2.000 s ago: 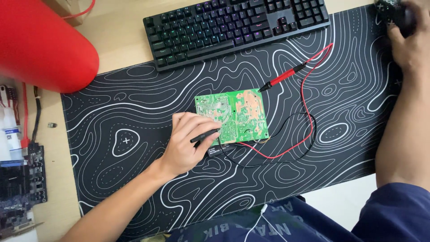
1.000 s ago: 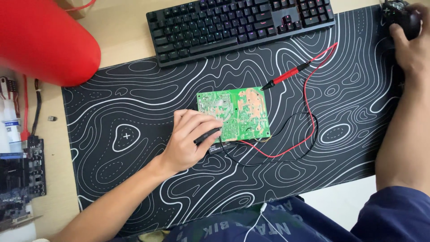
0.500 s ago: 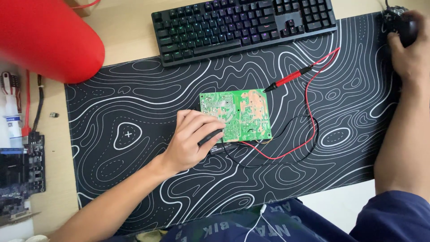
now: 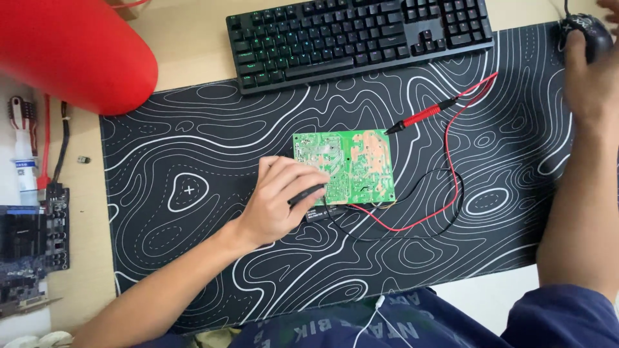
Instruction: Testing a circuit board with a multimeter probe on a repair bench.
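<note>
Mouse (image 4: 585, 33) mostly hidden, right hand (image 4: 596, 80) perhaps edge-cropped.

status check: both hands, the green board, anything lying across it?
Left hand holds black probe against green circuit board. Right hand on black mouse. Red probe lies loose beside board, leads looped beside and below it.

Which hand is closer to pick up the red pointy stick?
Probably the left hand, though it holds the black probe on the green circuit board. The red probe lies just beyond that board. The right hand is far off on the mouse.
</note>
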